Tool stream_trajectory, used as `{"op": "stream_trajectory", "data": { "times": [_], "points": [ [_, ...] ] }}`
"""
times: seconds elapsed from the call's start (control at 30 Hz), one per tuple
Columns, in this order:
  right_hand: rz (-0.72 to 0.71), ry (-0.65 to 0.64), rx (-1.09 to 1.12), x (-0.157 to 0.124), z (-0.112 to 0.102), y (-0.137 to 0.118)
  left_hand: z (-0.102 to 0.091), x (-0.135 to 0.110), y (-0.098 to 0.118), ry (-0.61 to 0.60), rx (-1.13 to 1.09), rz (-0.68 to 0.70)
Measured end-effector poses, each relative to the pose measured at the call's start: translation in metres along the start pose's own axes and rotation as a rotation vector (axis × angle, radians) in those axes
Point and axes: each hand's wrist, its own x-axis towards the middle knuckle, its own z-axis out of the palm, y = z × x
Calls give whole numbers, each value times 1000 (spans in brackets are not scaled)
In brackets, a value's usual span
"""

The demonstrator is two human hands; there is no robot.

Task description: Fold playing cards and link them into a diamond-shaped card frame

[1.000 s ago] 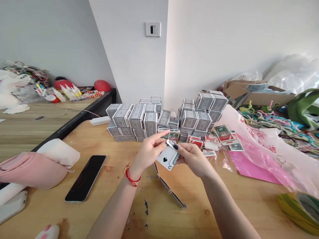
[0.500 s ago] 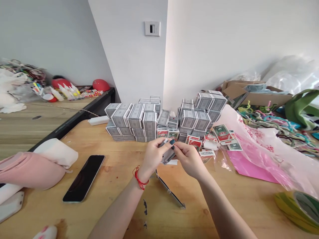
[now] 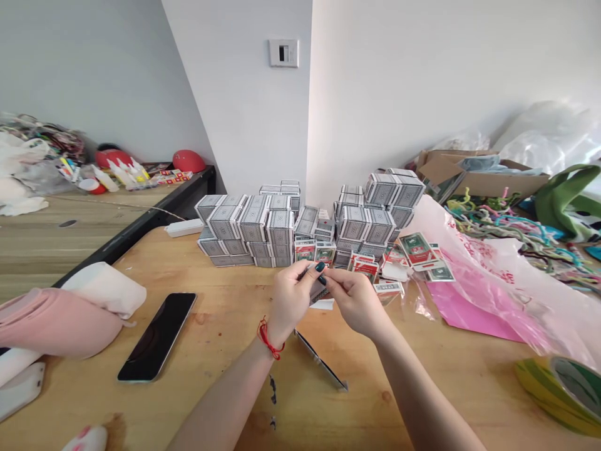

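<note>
Wood surface [image 3: 211, 363] fills the lower frame. Card boxes [image 3: 263, 228] stacked at centre, back by the wall. Phone [image 3: 157, 336] lies flat at lower left. My left hand [image 3: 288, 300] and right hand [image 3: 354, 302] meet mid-frame, the fingers of both clamped on a deck of cards [image 3: 319, 293] held above the surface.

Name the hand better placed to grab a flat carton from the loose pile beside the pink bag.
Right, probably. The right hand sits nearer the flat cartons, which lie on its side; the left hand would have to cross over. Both now pinch the cards.
</note>
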Motion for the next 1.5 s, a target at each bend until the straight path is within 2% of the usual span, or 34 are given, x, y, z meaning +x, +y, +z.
{"op": "stream_trajectory", "data": {
  "times": [0.1, 0.23, 0.4, 0.53, 0.73, 1.0, 1.1, 1.3, 1.5],
  "points": [
    [22, -39, 86, 0, 0, -1, -1, -1, 1, 21, 67, 21],
    [93, -120, 238, 0, -1, 1, -5, 4, -2, -20, 38, -14],
    [117, 28, 312, 4, -7, 7, -6, 12, -5, -48, -235, -120],
    [161, 141, 353, 7, -13, 8, -3, 13, -9, -23, -396, -242],
    [201, 95, 388, 7, -16, 10, -6, 15, -11, 9, -472, -257],
    [259, 112, 531, 8, -24, 15, -15, 17, -6, -89, -408, -257],
    [252, 113, 505, 8, -23, 12, -16, 16, -6, -127, -332, -227],
    [172, 162, 300, 6, -20, 10, -19, 14, -2, -161, -243, -193],
    [223, 110, 273, 7, -16, 13, -21, 17, 3, -65, -265, -184]
  ]
}}
